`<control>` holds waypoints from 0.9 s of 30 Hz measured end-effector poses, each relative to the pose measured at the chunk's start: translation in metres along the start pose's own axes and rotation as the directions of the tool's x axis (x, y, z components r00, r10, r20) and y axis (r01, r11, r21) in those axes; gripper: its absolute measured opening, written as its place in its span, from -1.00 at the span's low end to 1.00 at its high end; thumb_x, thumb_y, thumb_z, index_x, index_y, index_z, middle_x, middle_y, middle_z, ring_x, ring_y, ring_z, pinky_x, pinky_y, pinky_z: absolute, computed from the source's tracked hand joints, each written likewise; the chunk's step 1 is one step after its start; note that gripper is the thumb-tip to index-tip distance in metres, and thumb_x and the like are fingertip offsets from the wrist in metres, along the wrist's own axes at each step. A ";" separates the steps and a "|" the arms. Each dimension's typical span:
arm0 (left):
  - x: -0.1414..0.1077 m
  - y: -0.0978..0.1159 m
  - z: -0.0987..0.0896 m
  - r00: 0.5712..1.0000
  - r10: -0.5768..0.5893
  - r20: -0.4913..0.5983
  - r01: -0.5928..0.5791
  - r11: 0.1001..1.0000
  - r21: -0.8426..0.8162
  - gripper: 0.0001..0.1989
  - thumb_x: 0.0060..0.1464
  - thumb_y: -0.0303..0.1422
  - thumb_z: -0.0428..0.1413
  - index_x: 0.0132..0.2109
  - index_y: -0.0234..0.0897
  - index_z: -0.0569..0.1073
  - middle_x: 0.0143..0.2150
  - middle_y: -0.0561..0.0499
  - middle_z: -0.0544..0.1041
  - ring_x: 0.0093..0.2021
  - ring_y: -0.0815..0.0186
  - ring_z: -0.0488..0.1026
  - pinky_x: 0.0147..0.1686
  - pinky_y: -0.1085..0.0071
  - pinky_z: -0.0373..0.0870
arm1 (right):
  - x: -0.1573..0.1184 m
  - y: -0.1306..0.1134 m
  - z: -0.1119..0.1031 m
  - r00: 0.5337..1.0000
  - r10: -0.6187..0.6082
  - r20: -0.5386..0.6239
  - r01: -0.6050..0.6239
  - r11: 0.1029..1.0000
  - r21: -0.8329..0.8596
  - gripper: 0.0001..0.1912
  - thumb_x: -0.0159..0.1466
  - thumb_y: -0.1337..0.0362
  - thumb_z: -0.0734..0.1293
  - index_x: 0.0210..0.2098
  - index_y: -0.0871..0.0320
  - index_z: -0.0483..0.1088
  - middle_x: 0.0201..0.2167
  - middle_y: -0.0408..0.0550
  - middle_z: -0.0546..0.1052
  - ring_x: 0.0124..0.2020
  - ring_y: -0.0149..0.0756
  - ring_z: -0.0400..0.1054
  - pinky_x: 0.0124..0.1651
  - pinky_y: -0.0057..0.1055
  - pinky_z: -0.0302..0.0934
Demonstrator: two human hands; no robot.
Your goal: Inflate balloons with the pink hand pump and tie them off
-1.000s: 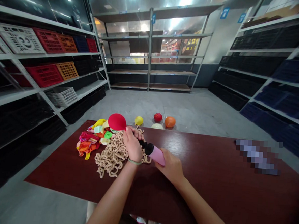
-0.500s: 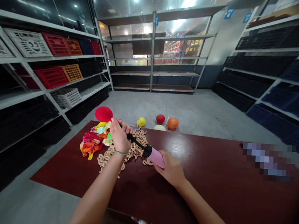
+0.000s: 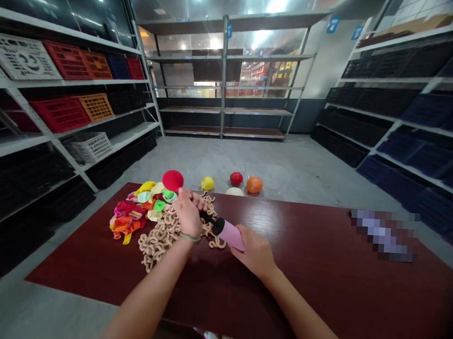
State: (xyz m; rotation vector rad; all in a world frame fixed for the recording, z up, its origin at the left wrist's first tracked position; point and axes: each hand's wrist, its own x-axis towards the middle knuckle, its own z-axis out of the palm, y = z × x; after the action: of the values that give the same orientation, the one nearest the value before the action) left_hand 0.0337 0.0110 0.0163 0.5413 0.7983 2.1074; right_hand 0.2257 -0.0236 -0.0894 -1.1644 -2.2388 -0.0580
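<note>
A hand balloon pump (image 3: 231, 235) with a pink barrel and a black rod slants above the table. My right hand (image 3: 258, 252) is wrapped around the pink barrel. At the pump's black far end, my left hand (image 3: 188, 212) is closed, also holding the neck of a partly inflated red balloon (image 3: 172, 180). The nozzle and the balloon's neck are hidden by the fingers. Under and beside my left hand lies a heap of tan, curled pieces (image 3: 158, 242). Left of that is a pile of uninflated balloons (image 3: 129, 217) in several colours.
Past the dark red table's (image 3: 300, 276) far edge, yellow (image 3: 207, 183), red (image 3: 236, 178), orange (image 3: 254, 185) and whitish (image 3: 235, 191) balloons rest on the floor. A pixelated object (image 3: 383, 235) lies at the table's right. Shelves with crates (image 3: 63, 113) line the sides.
The black rod has slid into the pink barrel, bringing my hands closer together. My left hand and the red balloon have moved right. The whole view has shifted slightly.
</note>
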 end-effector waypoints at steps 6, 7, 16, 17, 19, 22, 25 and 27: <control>0.051 0.047 -0.002 0.996 0.079 -0.050 -0.077 0.996 0.040 -0.56 0.17 -0.01 0.04 -0.45 -0.22 0.15 -0.67 0.22 0.04 -0.72 0.50 0.04 -0.72 0.54 0.04 | 0.004 0.002 0.007 1.000 0.002 -0.028 -0.002 1.000 -0.009 -0.57 0.23 0.16 0.32 0.06 0.15 0.25 -0.24 -0.05 0.52 -0.27 -0.24 0.44 -0.25 -0.38 0.16; 0.053 0.047 0.001 0.994 0.092 -0.059 -0.090 0.995 0.033 -0.56 0.16 0.00 0.05 -0.45 -0.22 0.15 -0.66 0.22 0.04 -0.72 0.51 0.03 -0.72 0.54 0.04 | 0.004 0.002 0.008 0.999 0.017 -0.048 -0.018 1.000 -0.017 -0.58 0.23 0.17 0.32 0.05 0.15 0.26 -0.25 -0.05 0.52 -0.29 -0.24 0.43 -0.26 -0.38 0.15; -0.014 -0.027 0.013 0.999 -0.021 0.033 0.020 0.999 0.034 -0.54 0.15 0.01 0.05 -0.46 -0.22 0.12 -0.65 0.22 0.06 -0.70 0.49 0.09 -0.69 0.54 0.15 | 0.001 0.006 0.006 0.992 0.069 -0.109 -0.081 0.991 -0.105 -0.59 0.19 0.19 0.34 0.00 0.16 0.28 -0.32 -0.08 0.50 -0.33 -0.24 0.40 -0.31 -0.38 0.10; -0.016 -0.031 0.009 0.999 -0.021 0.027 0.020 0.999 0.041 -0.55 0.16 0.01 0.04 -0.46 -0.22 0.12 -0.65 0.22 0.07 -0.70 0.49 0.09 -0.69 0.53 0.15 | 0.000 0.006 0.005 0.995 0.053 -0.085 -0.062 0.992 -0.114 -0.58 0.20 0.18 0.34 0.01 0.16 0.28 -0.32 -0.08 0.50 -0.33 -0.24 0.40 -0.31 -0.38 0.10; -0.011 -0.027 0.001 1.000 -0.018 0.000 0.018 0.998 0.056 -0.56 0.17 -0.01 0.03 -0.46 -0.22 0.12 -0.66 0.22 0.07 -0.71 0.49 0.08 -0.70 0.54 0.14 | -0.001 0.005 0.002 0.999 0.016 -0.041 -0.021 0.992 -0.122 -0.56 0.21 0.15 0.33 0.05 0.16 0.26 -0.31 -0.07 0.50 -0.32 -0.24 0.40 -0.30 -0.38 0.11; 0.015 0.000 -0.006 0.999 -0.002 -0.034 0.005 0.998 0.069 -0.58 0.19 -0.03 0.03 -0.45 -0.22 0.13 -0.66 0.23 0.06 -0.72 0.50 0.07 -0.70 0.55 0.11 | -0.001 0.002 0.001 1.000 -0.014 -0.015 0.013 0.995 -0.099 -0.53 0.23 0.14 0.33 0.08 0.17 0.24 -0.27 -0.04 0.51 -0.29 -0.23 0.41 -0.27 -0.37 0.14; 0.046 0.035 -0.004 0.999 0.031 -0.037 -0.028 0.997 0.075 -0.61 0.20 -0.07 0.02 -0.44 -0.22 0.15 -0.67 0.22 0.05 -0.72 0.50 0.05 -0.71 0.54 0.08 | 0.000 0.002 0.002 1.000 -0.013 -0.025 0.011 0.998 -0.060 -0.54 0.23 0.15 0.33 0.07 0.17 0.23 -0.25 -0.04 0.51 -0.27 -0.23 0.42 -0.25 -0.37 0.16; 0.058 0.050 0.000 0.997 0.064 -0.034 -0.062 0.995 0.072 -0.62 0.21 -0.09 0.02 -0.44 -0.23 0.16 -0.67 0.22 0.04 -0.72 0.50 0.03 -0.71 0.54 0.06 | 0.001 0.004 0.003 0.999 -0.004 -0.034 0.002 0.999 -0.047 -0.55 0.22 0.16 0.33 0.06 0.16 0.24 -0.26 -0.05 0.51 -0.29 -0.23 0.42 -0.26 -0.36 0.17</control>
State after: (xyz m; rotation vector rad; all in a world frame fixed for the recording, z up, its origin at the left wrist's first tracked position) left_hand -0.0267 0.0333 0.0569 0.5737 0.8901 2.1588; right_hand 0.2265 -0.0198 -0.0921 -1.1760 -2.2199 -0.1321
